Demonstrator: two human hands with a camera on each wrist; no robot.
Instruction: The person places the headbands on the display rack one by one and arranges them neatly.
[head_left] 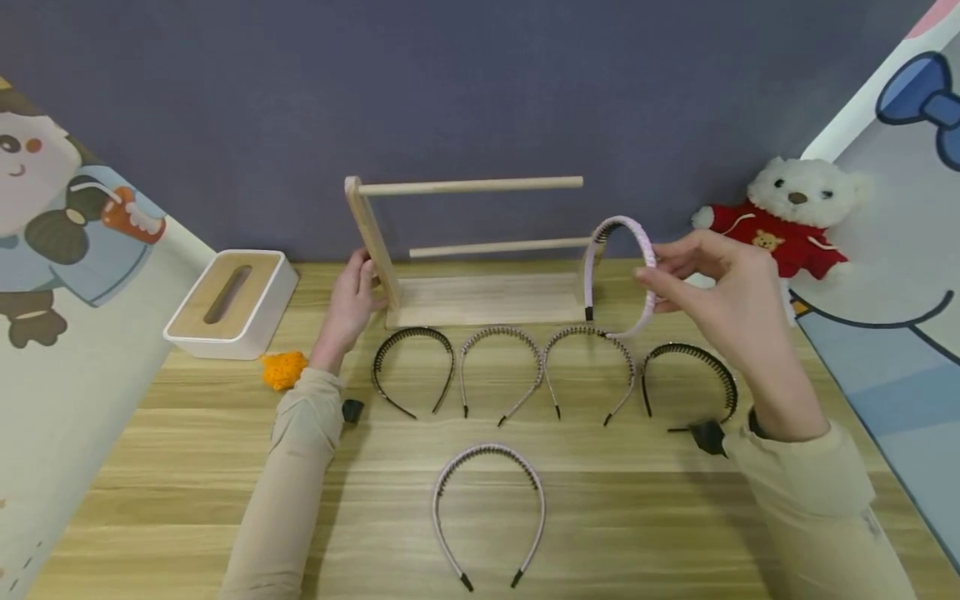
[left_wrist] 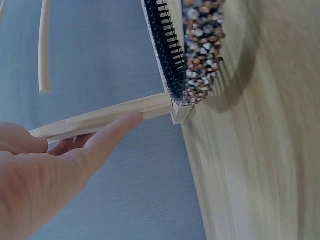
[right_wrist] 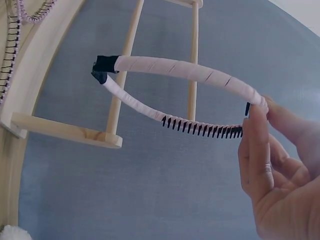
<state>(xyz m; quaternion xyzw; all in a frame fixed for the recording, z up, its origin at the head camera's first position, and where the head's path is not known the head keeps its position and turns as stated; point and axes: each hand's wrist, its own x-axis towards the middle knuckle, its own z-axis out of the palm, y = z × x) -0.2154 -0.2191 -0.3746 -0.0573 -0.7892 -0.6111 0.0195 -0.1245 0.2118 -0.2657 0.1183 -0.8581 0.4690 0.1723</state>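
Observation:
A wooden two-bar rack (head_left: 487,302) stands at the back of the table. My left hand (head_left: 351,302) holds its left post, thumb lying along the wood in the left wrist view. Between thumb and fingers, my right hand (head_left: 723,287) pinches a pale pink, ribbon-wrapped headband (right_wrist: 190,70) with black tips and comb teeth. It is raised in the air by the rack's right end, apart from the bars. In front of the rack lies a row of toothed headbands: a dark beaded one (left_wrist: 202,55), two pinkish ones (head_left: 501,330) and another dark one (head_left: 693,349).
A light pink headband (head_left: 491,448) lies alone nearer the front. On the left are a white tissue box with a wooden lid (head_left: 262,329) and a small orange object (head_left: 283,370). A white teddy bear in red (head_left: 795,225) sits at the back right. A dark wall rises behind.

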